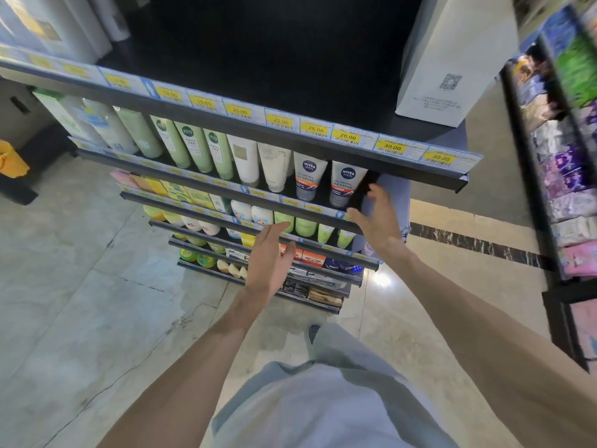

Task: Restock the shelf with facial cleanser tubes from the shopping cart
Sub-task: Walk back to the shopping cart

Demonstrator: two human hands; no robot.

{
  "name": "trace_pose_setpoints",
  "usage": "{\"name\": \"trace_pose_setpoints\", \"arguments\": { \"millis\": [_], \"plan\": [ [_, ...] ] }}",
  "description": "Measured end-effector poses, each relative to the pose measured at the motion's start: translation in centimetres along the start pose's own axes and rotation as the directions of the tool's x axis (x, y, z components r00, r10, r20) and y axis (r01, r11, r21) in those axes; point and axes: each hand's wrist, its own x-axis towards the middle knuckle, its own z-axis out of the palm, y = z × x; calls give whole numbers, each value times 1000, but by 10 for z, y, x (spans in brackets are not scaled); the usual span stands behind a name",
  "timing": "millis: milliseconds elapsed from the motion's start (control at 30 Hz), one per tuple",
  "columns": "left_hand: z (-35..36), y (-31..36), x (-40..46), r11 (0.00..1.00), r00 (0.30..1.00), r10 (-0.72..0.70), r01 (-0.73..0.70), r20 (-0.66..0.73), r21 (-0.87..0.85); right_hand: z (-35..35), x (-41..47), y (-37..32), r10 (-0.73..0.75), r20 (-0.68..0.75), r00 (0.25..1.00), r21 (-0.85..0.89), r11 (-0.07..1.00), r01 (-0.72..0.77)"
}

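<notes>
Two white-and-grey Nivea Men cleanser tubes (345,185) stand cap-down at the right end of the second shelf (226,189), beside white and green tubes (193,147). My right hand (378,221) hovers with fingers spread just right of the rightmost tube, holding nothing. My left hand (269,260) is lower and to the left, palm turned inward with fingers straight, also holding nothing. No shopping cart is in view.
The black top shelf (290,124) carries yellow price tags and a white box (452,59) at its right. Lower shelves hold bottles, jars and boxes. Another rack with purple and pink packets (568,176) stands to the right. A yellow bin (9,160) sits far left.
</notes>
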Motion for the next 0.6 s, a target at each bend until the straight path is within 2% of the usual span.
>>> {"name": "trace_pose_setpoints", "arguments": {
  "millis": [67, 133, 200, 300, 400, 600],
  "plan": [
    [-1, 4, -2, 986, 992, 128, -127, -2, 107, -11, -26, 6, 1, 0, 1000, -44, 999, -1],
    [1, 10, -4, 949, 970, 243, -244, 27, 202, -21, -52, 13, -48, -11, 999, -187, 981, 46],
    [5, 16, -5, 907, 951, 295, -309, 92, 286, -32, -76, 18, -65, -29, 997, -343, 938, 52],
    [22, 26, -11, 829, 914, 357, -405, 194, 385, -49, -110, 33, -113, -30, 993, -465, 881, 86],
    [45, 40, -23, 748, 862, 418, -506, 287, 431, -69, -142, 55, -76, -9, 997, -537, 841, 60],
    [108, 82, -58, 652, 753, 473, -648, 457, 393, -117, -201, 99, 69, -37, 997, -608, 790, -78]
  ]
}}
